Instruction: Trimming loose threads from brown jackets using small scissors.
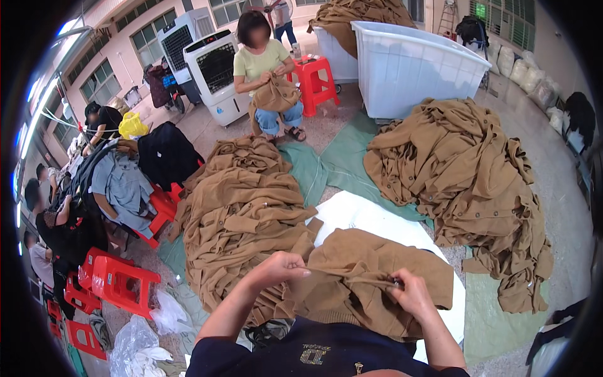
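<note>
A brown knitted cardigan (370, 261) lies across my lap and over a white board (345, 210). My left hand (284, 269) is closed, pinching one end of a stretched edge of it. The other end of that edge is in my right hand (412, 293), whose fingers are also closed. A small dark thing shows at the right fingertips; whether it is a button or a tool I cannot tell. Close by on the left rises a pile of brown cardigans (245, 213), and a second pile of cardigans (452, 163) lies to the right.
Green sheeting (345, 154) covers part of the floor. Beyond it, a seated person (264, 69) handles another brown garment beside a red stool (314, 81). Large white bins (414, 69) stand behind. Red stools (125, 279), plastic bags (135, 345) and other workers are on the left.
</note>
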{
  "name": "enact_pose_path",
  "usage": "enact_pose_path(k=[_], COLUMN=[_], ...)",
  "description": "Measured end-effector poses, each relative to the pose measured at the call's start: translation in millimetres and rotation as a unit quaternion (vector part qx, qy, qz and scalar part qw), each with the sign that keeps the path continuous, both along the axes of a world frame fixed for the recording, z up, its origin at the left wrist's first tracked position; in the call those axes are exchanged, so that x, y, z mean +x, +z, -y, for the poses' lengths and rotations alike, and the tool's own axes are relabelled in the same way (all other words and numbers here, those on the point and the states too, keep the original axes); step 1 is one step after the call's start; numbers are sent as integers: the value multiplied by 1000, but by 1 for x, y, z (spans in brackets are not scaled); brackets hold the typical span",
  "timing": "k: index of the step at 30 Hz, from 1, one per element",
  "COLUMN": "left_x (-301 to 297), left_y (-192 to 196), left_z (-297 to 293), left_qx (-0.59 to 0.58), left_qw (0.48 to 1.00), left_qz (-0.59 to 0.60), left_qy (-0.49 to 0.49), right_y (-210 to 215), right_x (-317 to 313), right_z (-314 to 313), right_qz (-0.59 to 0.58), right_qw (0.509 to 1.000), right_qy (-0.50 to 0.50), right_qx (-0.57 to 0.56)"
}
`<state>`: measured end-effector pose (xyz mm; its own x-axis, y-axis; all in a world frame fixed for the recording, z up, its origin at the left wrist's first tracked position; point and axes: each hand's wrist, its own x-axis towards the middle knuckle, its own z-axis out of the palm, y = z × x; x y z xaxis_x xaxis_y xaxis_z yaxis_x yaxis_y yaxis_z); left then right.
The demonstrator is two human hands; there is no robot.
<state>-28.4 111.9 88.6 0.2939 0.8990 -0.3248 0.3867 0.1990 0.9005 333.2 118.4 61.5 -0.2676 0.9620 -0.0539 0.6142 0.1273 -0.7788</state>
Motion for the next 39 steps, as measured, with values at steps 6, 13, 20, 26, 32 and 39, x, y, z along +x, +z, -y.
enact_pose_path(k=[6, 13, 20, 26, 32, 39], left_x=[41, 88, 90, 91, 87, 90], left_y=[51, 64, 55, 58, 43, 25], left_z=[-6, -24, -11, -13, -8, -13], left_qx=[-76, -52, 156, 371, 456, 572], left_qw=[941, 913, 984, 924, 885, 811], left_qz=[330, 404, 82, 10, -10, -60], left_qy=[6, 1, 19, -96, -91, -107], right_y=[61, 79, 61, 52, 33, 31], right_x=[-27, -79, -81, -82, -86, -92], right_z=[-19, -29, -17, -15, -21, -11], right_qz=[-164, -145, -136, -283, -286, -275], right_qw=[941, 833, 888, 946, 938, 938], right_qy=[75, 137, 117, 90, 126, 20], right_qx=[286, 515, 424, 132, 152, 211])
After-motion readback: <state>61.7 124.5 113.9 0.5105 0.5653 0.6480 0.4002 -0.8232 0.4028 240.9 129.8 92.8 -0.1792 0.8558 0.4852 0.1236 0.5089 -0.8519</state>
